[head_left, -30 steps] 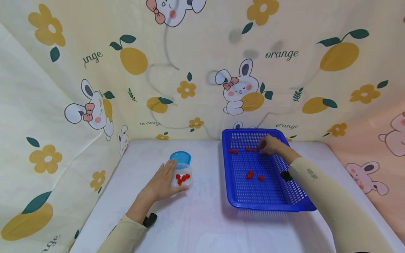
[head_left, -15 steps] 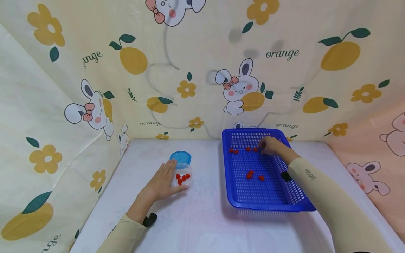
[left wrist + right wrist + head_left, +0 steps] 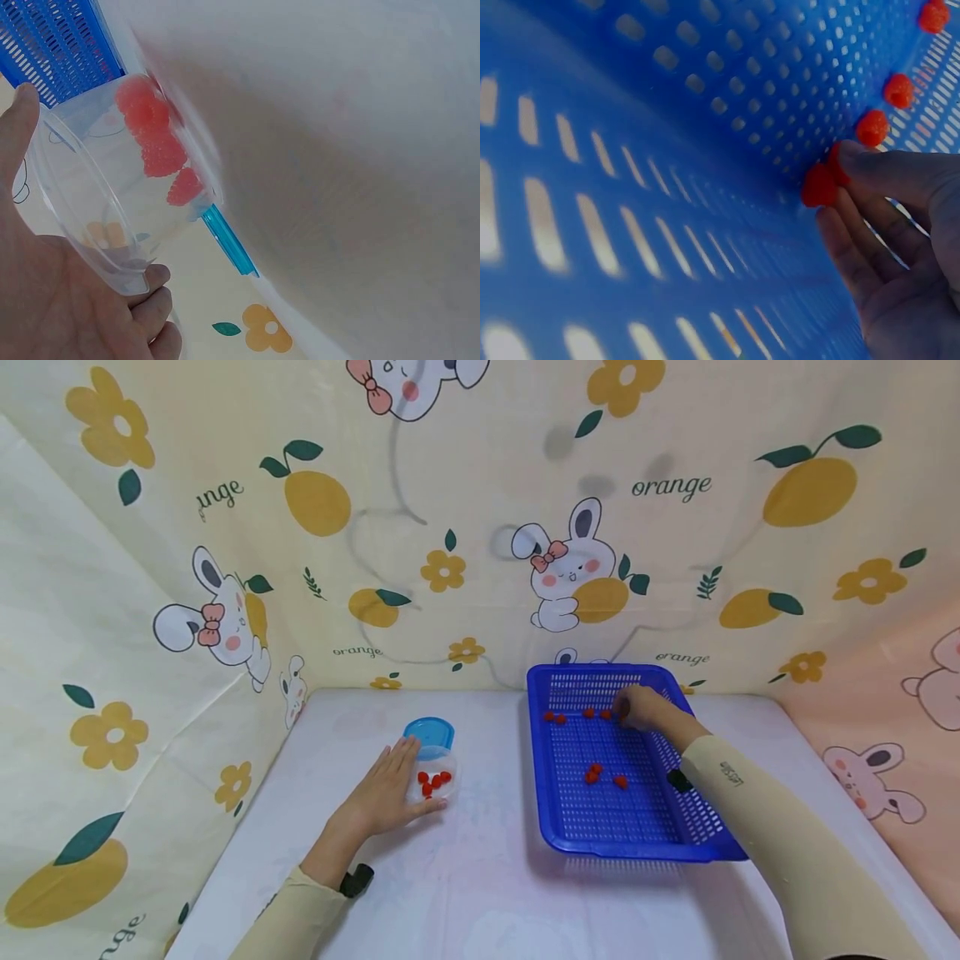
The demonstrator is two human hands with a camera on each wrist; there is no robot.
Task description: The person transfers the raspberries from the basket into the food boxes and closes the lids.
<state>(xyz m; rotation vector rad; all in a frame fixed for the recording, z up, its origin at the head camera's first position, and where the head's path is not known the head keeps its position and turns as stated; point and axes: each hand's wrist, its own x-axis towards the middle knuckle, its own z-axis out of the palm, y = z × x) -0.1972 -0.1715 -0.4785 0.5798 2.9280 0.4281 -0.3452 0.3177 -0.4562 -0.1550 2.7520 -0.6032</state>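
My left hand [image 3: 381, 793] holds a clear plastic tub [image 3: 90, 176], thumb on one side of the rim and fingers round the other. Several red raspberries [image 3: 154, 135] lie at the bottom of the tub. Beyond it, a blue lid [image 3: 429, 732] lies on the table. My right hand [image 3: 643, 707] reaches into the far right corner of a blue plastic basket [image 3: 637, 850]. In the right wrist view, its thumb and fingers pinch a raspberry [image 3: 838, 165], mostly covered by the thumb; a second raspberry [image 3: 819, 186] sits against the fingertips.
More raspberries lie along the basket's far wall, one of them a raspberry [image 3: 560, 719] near the left corner. Further ones, including a raspberry [image 3: 621, 782], lie mid-floor. A printed cloth backdrop [image 3: 480, 527] rises behind the white table [image 3: 480, 893].
The right hand has barely shifted in the basket's far corner. The left hand stays at the tub, and the raspberries lie as before.
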